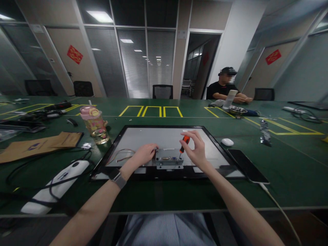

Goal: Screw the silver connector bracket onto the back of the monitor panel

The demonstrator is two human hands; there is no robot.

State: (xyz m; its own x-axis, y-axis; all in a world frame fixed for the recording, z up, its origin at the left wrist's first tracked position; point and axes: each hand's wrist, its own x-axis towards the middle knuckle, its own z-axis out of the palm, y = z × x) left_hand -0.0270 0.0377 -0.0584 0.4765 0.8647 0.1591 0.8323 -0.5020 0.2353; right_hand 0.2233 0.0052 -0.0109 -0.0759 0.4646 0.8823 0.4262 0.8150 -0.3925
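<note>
A flat monitor panel lies back-side up on the green table in front of me. A small metal bracket with connector ports sits on its near middle. My right hand holds an orange-handled screwdriver upright, tip down at the bracket's right end. My left hand rests on the panel with its fingers curled against the bracket's left side. Thin coloured wires run across the panel left of that hand.
A black phone with a cable and a white mouse lie right of the panel. A pink-lidded bottle, brown envelopes and a white device with black cables lie left. Another person sits across the table.
</note>
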